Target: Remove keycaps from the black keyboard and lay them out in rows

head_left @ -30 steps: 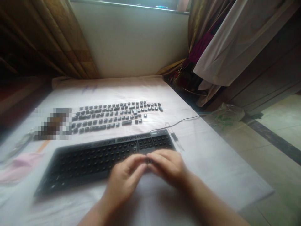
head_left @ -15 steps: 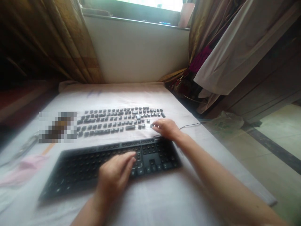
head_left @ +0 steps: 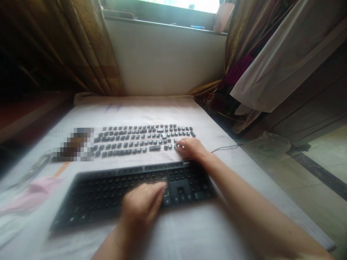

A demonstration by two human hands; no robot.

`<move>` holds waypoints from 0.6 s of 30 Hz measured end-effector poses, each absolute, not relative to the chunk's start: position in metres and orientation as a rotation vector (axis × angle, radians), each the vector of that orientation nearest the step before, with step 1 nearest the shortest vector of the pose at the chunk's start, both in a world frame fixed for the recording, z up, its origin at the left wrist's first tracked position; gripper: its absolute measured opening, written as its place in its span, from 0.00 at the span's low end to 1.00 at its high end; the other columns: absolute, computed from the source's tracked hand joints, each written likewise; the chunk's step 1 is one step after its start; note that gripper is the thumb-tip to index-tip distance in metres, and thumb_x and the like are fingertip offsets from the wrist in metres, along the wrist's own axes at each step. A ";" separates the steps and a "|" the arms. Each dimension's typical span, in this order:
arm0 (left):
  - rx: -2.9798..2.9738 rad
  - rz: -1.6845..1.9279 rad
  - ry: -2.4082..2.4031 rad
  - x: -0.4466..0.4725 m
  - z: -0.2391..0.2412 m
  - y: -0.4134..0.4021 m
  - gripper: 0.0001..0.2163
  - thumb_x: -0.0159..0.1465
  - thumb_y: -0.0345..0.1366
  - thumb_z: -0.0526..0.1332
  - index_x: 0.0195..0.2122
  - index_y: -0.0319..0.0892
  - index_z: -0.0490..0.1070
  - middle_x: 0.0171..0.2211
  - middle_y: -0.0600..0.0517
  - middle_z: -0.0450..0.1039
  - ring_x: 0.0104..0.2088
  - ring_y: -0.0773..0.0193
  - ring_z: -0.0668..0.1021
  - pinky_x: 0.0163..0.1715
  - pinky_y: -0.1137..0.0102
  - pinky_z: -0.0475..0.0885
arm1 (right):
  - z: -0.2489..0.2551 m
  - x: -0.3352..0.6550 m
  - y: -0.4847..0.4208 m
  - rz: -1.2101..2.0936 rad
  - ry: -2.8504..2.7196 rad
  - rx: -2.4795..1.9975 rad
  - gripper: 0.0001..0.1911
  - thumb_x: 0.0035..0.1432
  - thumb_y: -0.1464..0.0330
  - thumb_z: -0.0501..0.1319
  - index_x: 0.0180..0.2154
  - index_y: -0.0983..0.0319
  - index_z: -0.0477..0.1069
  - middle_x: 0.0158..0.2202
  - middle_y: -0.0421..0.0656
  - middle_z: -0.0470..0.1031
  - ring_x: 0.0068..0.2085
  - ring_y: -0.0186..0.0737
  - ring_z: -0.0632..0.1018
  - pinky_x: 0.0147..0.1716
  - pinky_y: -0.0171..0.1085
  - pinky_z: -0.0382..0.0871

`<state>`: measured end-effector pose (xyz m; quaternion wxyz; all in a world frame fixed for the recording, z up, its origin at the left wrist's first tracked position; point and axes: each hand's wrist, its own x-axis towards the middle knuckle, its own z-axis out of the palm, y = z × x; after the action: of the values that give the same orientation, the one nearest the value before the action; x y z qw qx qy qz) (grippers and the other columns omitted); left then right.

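A black keyboard (head_left: 108, 209) with most of its keys stripped off lies on the white cloth, slightly angled. Over its lower middle is my left hand (head_left: 142, 204), thumb and fingers pressed together; whatever they may hold is hidden. Beyond the keyboard, loose black keycaps (head_left: 130, 137) are set out in several rows. My right hand (head_left: 192, 147) reaches over the keyboard's upper right corner to the right end of the nearer rows. Its fingertips close around a small keycap (head_left: 175, 146), partly covered by the fingers. A long keycap (head_left: 155, 147) lies to the left of them.
Left of the keyboard are a pink cloth (head_left: 40, 189), a blurred-out dark object (head_left: 73, 144) and a clear plastic item (head_left: 38, 166). A thin cable (head_left: 223, 147) runs off the table's right side. Curtains and a windowsill (head_left: 162, 24) stand behind the table.
The camera view has turned slightly, so everything sits a little further right. Relative to the keyboard and the rows, both hands have hardly moved; the right fingertips remain at the keycaps.
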<state>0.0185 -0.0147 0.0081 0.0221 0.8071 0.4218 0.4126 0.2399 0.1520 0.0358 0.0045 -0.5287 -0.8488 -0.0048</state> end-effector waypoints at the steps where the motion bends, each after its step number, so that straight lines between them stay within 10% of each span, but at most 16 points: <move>1: 2.503 1.279 1.307 0.019 0.009 -0.015 0.08 0.68 0.31 0.58 0.46 0.41 0.74 0.33 0.49 0.82 0.31 0.64 0.83 0.32 0.73 0.77 | 0.035 0.240 0.152 -0.015 -2.654 -1.653 0.13 0.63 0.65 0.58 0.45 0.57 0.80 0.46 0.45 0.82 0.44 0.44 0.81 0.40 0.35 0.71; 12: 2.484 1.256 1.320 0.018 0.009 -0.016 0.09 0.68 0.31 0.57 0.46 0.42 0.75 0.33 0.49 0.82 0.31 0.64 0.83 0.32 0.73 0.77 | 0.033 0.255 0.141 -0.061 -2.521 -1.581 0.15 0.64 0.70 0.56 0.49 0.59 0.78 0.47 0.48 0.81 0.43 0.45 0.81 0.41 0.39 0.74; 18: 2.490 1.299 1.285 0.020 0.009 -0.015 0.08 0.68 0.31 0.58 0.45 0.41 0.75 0.32 0.50 0.82 0.28 0.65 0.82 0.30 0.74 0.76 | 0.026 0.235 0.130 -0.128 -2.529 -1.345 0.16 0.61 0.72 0.61 0.49 0.57 0.78 0.59 0.49 0.72 0.59 0.49 0.71 0.58 0.47 0.65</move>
<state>0.0203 -0.0152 0.0090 0.0268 0.8060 0.4159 0.4204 0.2351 0.1300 0.0262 0.1367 -0.4645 -0.8738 -0.0443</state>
